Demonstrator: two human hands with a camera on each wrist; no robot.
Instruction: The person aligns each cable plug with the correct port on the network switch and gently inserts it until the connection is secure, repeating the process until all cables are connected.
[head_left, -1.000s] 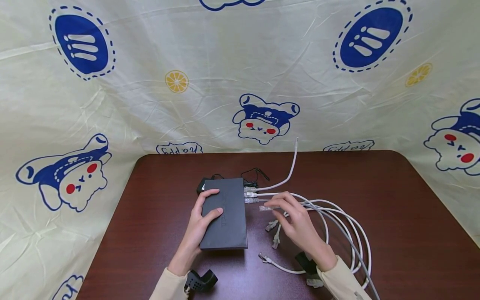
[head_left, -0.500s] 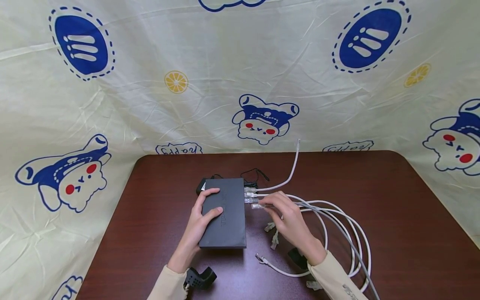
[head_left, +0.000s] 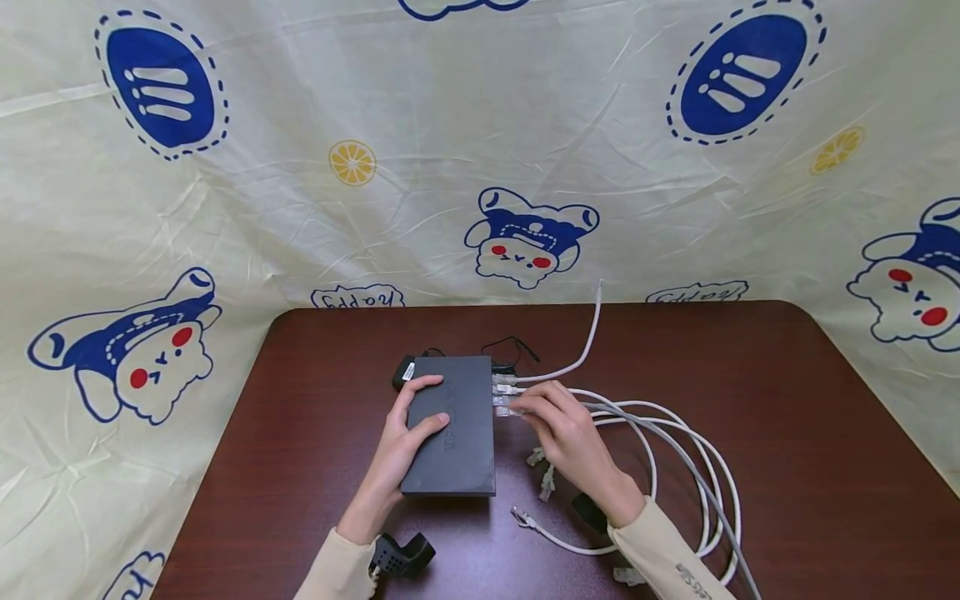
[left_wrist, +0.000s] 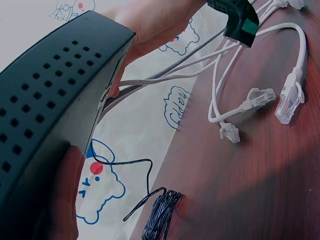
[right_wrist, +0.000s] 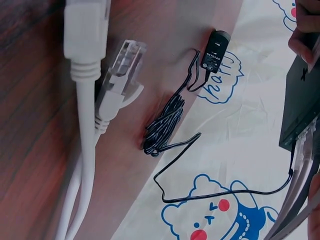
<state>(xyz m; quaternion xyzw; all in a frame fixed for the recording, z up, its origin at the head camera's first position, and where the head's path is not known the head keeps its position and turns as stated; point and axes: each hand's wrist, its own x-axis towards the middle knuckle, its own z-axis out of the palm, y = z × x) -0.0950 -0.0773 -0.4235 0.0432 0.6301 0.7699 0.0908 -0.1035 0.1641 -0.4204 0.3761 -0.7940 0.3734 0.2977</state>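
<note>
Dark grey and flat, the box (head_left: 461, 462) sits in my left hand (head_left: 386, 458) over the brown table (head_left: 315, 483) in the head view, its ported edge facing right. My left thumb and a finger lie on its top as I grip it from the left side. My right hand (head_left: 577, 437) pinches a clear plug (head_left: 506, 412) at that edge; whether it is seated I can't tell. Just beyond it, other plugs (head_left: 502, 379) line the same edge. White cables (head_left: 720, 467) loop off to the right.

From my left wrist, the box's hole-punched wall (left_wrist: 45, 85) fills one side, a finger along its edge. Loose plugs (left_wrist: 287, 102) lie on the table, and a bundled black cord (left_wrist: 162, 212) shows at the bottom.

My right wrist shows the black power adapter (right_wrist: 215, 52) and the cord bundle, whose thin lead runs to the box. Two loose cable ends (right_wrist: 87, 40) loom large on the left; my right hand is just a sliver, its pinch out of sight.
</note>
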